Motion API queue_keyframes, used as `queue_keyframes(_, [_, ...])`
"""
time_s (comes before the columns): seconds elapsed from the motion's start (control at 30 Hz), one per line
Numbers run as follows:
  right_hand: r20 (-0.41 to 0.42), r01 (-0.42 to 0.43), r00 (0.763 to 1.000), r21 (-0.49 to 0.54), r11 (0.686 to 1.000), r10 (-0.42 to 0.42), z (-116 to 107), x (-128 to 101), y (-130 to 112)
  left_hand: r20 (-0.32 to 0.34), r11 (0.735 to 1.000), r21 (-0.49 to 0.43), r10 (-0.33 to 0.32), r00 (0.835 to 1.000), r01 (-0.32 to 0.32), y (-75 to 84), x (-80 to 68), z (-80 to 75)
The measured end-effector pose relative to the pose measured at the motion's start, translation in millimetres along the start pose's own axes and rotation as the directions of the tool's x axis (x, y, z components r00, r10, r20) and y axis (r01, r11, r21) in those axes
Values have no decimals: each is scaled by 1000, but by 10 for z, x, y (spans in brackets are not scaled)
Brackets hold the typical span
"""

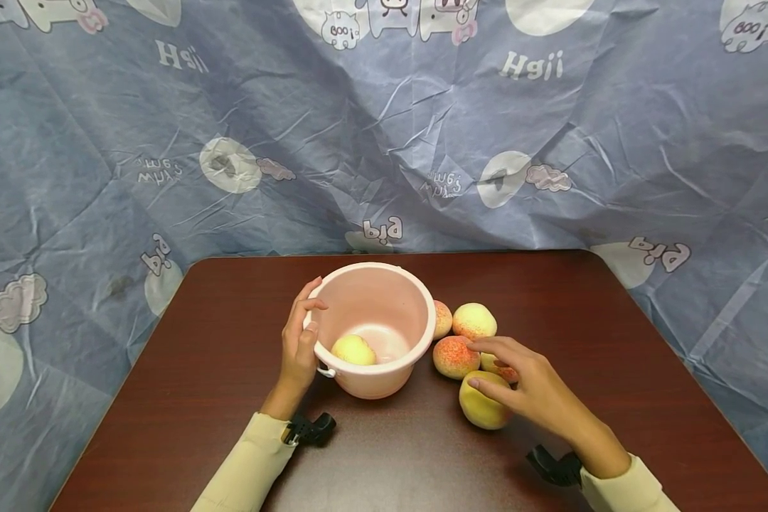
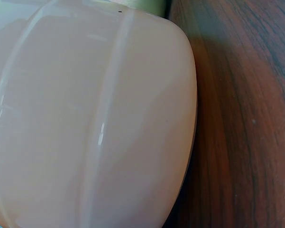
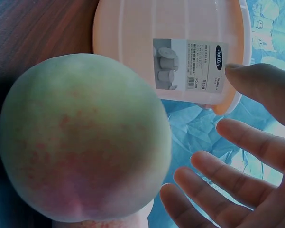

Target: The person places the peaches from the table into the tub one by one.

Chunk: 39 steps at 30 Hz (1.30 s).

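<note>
A pale pink bucket [image 1: 362, 384] stands on the brown table, tipped toward the head camera in that view. My left hand [image 1: 299, 348] grips its left rim, with fingertips curling over the edge. One yellowish peach [image 1: 353, 350] lies inside. Over the loose peaches right of the bucket hovers my right hand [image 1: 531, 380], fingers spread and apart. Nearest to it are a yellow-green peach [image 1: 480, 407] and a red-orange peach [image 1: 456, 358]. The right wrist view has a peach [image 3: 85, 142] large in front of the spread right hand [image 3: 246, 185]. Bucket wall [image 2: 99, 123] fills the left wrist view.
Behind the red-orange peach sit a pale yellow peach [image 1: 474, 318] and another peach [image 1: 442, 320] partly hidden by the bucket. A printed label [image 3: 192, 65] is on the bucket's side. The table [image 1: 614, 320] backs onto a wrinkled blue patterned cloth [image 1: 358, 121].
</note>
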State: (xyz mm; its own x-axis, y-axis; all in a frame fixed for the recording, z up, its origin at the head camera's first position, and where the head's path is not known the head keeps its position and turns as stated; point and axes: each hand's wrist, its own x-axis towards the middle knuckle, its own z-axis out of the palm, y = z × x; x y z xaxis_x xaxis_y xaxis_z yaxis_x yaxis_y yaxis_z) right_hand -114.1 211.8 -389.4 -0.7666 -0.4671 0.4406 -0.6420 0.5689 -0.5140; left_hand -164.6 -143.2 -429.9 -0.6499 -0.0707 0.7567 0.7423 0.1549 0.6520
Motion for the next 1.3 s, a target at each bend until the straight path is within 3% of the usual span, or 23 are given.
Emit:
queue_keyframes(0.17, [-1, 3, 1000, -11, 1000, -3, 6, -33, 2, 3, 1000, -10, -9, 1000, 9, 199, 56, 12])
queue_keyframes(0.37, [18, -20, 1000, -13, 1000, 20, 27, -88, 33, -7, 1000, -10, 5, 1000, -5, -97, -29, -15])
queue_keyframes(0.73, [-6, -42, 999, -49, 998, 42, 54, -177, 60, -2, 1000, 20, -13, 1000, 13, -128, -41, -32])
queue_keyframes(0.83, [-13, -45, 999, -66, 997, 44, 50, -190, 71, -2, 1000, 13, -21, 1000, 21, -76, -13, -16])
queue_keyframes(1.1, [-18, -57, 998, -71, 996, 56, 53, -221, 62, 7, 1000, 2, -20, 1000, 20, 255, 73, 4])
queue_keyframes(1.3, [-13, -45, 999, -74, 996, 44, 65, -246, 50, 4, 1000, 10, -22, 1000, 22, 286, 78, -9])
